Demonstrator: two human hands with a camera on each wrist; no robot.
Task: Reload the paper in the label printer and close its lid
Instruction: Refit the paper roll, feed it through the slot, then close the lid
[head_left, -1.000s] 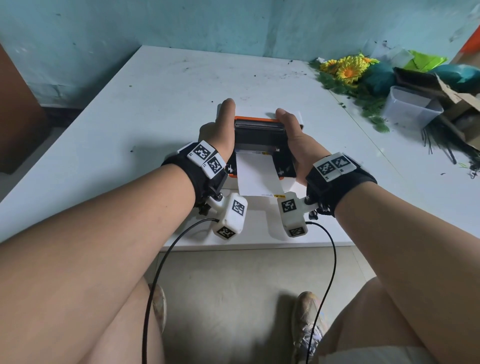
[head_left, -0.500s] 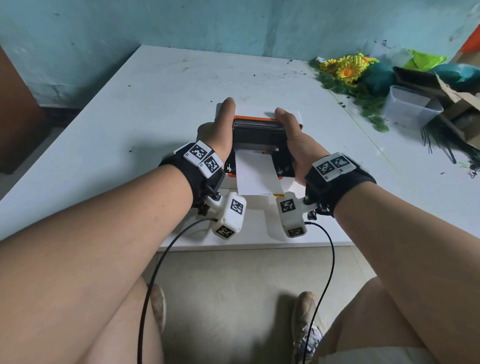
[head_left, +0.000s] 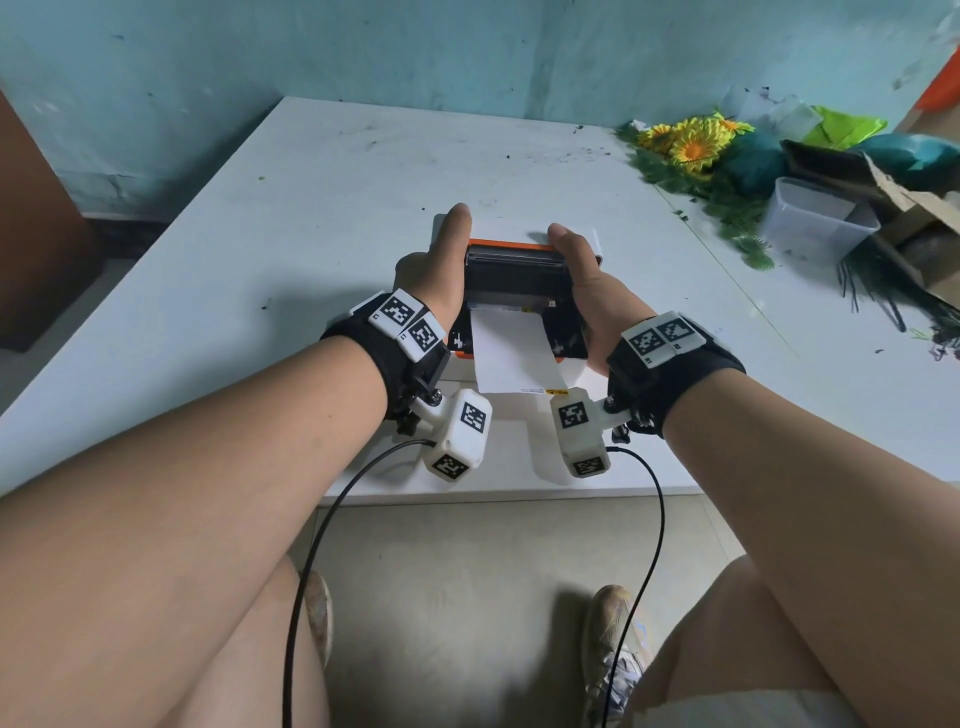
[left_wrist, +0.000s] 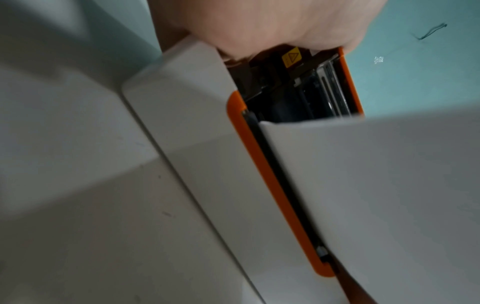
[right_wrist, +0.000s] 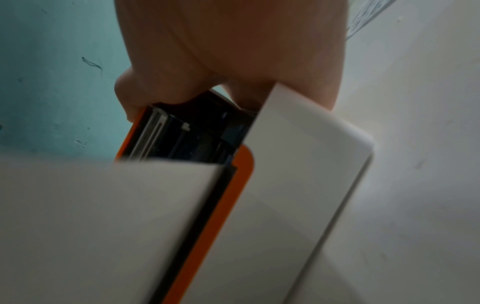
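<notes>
A white paper strip (head_left: 511, 358) hangs from the label printer (head_left: 519, 332) toward the near edge of the surface (head_left: 260, 249); the left hand (head_left: 434, 273) grasps the printer's left side, the right hand (head_left: 584, 291) its right — thumbs on the raised orange-rimmed lid (head_left: 511, 260); farther right, yellow flowers (head_left: 691, 143).

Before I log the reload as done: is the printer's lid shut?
No, the lid is open: both wrist views show a gap with dark rollers inside, and paper trails out the front.
</notes>
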